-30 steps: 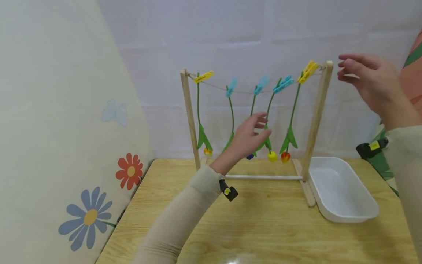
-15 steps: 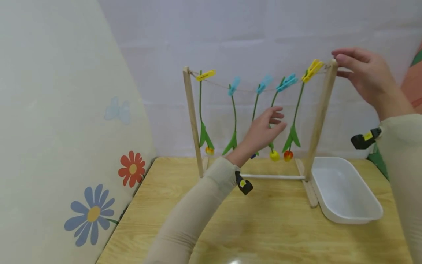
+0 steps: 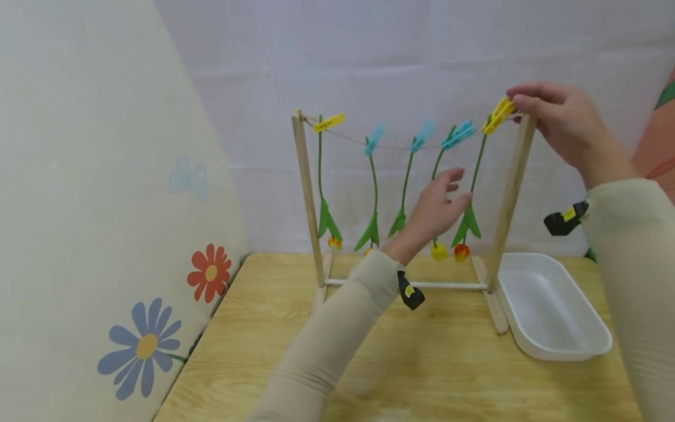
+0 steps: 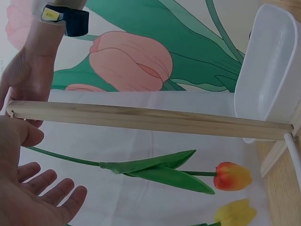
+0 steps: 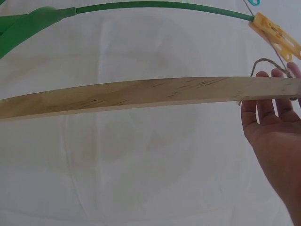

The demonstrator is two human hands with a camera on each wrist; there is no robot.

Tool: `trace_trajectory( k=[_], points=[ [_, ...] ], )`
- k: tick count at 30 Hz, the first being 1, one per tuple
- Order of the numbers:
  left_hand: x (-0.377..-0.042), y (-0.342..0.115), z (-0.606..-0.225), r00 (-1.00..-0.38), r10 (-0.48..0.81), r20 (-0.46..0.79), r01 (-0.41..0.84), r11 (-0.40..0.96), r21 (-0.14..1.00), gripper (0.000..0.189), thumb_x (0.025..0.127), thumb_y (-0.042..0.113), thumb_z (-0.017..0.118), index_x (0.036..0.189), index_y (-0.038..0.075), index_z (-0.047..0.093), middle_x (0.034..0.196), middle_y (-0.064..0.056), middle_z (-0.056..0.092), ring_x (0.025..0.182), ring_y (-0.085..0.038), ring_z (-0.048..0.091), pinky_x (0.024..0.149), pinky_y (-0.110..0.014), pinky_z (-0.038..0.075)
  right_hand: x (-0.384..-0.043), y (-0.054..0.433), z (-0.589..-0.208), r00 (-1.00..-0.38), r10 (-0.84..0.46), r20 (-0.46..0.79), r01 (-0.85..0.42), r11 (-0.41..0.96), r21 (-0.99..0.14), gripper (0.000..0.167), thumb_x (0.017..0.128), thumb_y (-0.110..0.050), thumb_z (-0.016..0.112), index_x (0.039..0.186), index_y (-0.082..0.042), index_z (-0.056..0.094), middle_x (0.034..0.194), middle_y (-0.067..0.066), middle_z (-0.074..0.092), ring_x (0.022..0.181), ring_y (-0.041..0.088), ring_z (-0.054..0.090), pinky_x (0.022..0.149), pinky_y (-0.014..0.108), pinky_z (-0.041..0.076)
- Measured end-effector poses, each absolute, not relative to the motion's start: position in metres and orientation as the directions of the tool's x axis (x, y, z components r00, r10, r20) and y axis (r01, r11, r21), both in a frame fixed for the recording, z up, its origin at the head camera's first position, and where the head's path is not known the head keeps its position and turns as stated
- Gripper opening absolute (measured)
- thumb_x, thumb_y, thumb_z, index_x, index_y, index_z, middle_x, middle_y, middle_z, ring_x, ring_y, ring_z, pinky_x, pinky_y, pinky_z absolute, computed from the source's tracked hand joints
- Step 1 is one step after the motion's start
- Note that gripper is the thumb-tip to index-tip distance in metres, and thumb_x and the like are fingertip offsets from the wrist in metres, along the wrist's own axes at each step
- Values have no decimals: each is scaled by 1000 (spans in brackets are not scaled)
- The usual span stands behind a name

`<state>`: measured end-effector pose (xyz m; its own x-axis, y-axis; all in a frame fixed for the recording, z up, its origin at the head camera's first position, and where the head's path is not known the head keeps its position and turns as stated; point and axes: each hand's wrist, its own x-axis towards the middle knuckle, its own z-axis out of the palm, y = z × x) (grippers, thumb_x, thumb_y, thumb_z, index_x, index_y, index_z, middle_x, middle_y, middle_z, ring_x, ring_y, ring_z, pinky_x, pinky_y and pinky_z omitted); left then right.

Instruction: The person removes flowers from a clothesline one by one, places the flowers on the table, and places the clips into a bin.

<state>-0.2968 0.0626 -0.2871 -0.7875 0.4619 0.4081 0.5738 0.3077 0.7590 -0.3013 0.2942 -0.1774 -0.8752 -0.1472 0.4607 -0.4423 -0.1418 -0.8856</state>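
Observation:
Artificial tulips hang upside down from a string on a wooden frame (image 3: 508, 211), clipped by clothespins. My right hand (image 3: 566, 126) reaches over the top of the right post, thumb and index fingertips right at the handle end of the rightmost yellow clothespin (image 3: 497, 116). In the right wrist view, its other fingers pass behind the post near this clothespin (image 5: 275, 35). The clothespin grips the stem of a red-orange tulip (image 4: 233, 176). My left hand (image 3: 437, 205), fingers spread and loosely bent, is in front of the yellow tulip's stem, close to the red-orange tulip's stem, holding nothing.
Further left on the string are several blue clothespins (image 3: 459, 135) and another yellow clothespin (image 3: 329, 122). A white plastic tub (image 3: 554, 310) stands right of the frame on the wooden table (image 3: 422, 363). A white rod (image 3: 448, 285) joins the frame's feet.
My right hand has moved left from beside the post to the yellow clothespin. My left hand has moved right, from the middle tulips toward the red-orange tulip's stem.

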Motion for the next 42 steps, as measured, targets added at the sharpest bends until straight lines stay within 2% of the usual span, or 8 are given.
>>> trace_trajectory(
  k=[8, 13, 20, 27, 32, 35, 42],
  points=[
    [-299, 76, -287, -773, 434, 463, 605, 284, 744, 57, 101, 17, 61, 154, 10, 39, 151, -5, 49, 134, -18, 52, 103, -21, 47, -297, 299, -176, -860, -163, 483, -462, -153, -874, 25, 98, -3, 64, 122, 2, 68, 118, 8, 60, 101, 17, 57, 89, 16, 52],
    [-302, 80, -288, -761, 422, 492, 621, 258, 740, 58, 99, 17, 64, 152, 10, 41, 149, -7, 52, 131, -18, 55, 101, -21, 49, -299, 299, -177, -851, -196, 487, -466, -143, -873, 27, 99, -3, 61, 125, 3, 67, 118, 9, 58, 103, 17, 57, 90, 16, 52],
    [-307, 81, -287, -794, 415, 444, 556, 199, 807, 64, 98, 19, 68, 155, 19, 39, 147, -5, 55, 128, -20, 58, 101, -28, 51, -303, 292, -180, -832, -237, 502, -479, -152, -865, 27, 100, -1, 59, 126, 5, 65, 117, 10, 59, 104, 17, 59, 93, 19, 51],
    [-310, 81, -286, -811, 412, 415, 500, 119, 858, 61, 98, 16, 68, 152, 29, 43, 141, -3, 59, 122, -13, 60, 90, -22, 55, -303, 286, -180, -843, -224, 488, -472, -124, -873, 27, 99, -3, 61, 125, 4, 66, 119, 10, 56, 107, 18, 57, 92, 17, 51],
    [-311, 84, -286, -804, 408, 432, 492, 48, 869, 61, 97, 8, 67, 150, 26, 45, 130, -4, 65, 110, -9, 64, 84, -19, 56, -303, 284, -180, -854, -214, 475, -453, -146, -880, 27, 98, -1, 62, 124, 4, 67, 118, 10, 56, 105, 18, 59, 91, 18, 53],
    [-310, 86, -286, -800, 389, 456, 504, 24, 863, 60, 96, 3, 67, 149, 21, 47, 123, -9, 67, 102, -10, 66, 80, -19, 56, -303, 281, -180, -858, -211, 468, -449, -133, -884, 25, 98, -2, 63, 122, 3, 68, 118, 10, 56, 105, 18, 59, 91, 18, 53],
    [-304, 86, -285, -802, 347, 487, 536, 56, 843, 55, 97, 0, 64, 146, 20, 50, 113, -7, 68, 93, -9, 66, 73, -18, 56, -305, 278, -180, -874, -197, 445, -431, -110, -896, 22, 98, -6, 65, 118, 1, 70, 117, 9, 56, 104, 18, 58, 89, 17, 53]
  ],
)
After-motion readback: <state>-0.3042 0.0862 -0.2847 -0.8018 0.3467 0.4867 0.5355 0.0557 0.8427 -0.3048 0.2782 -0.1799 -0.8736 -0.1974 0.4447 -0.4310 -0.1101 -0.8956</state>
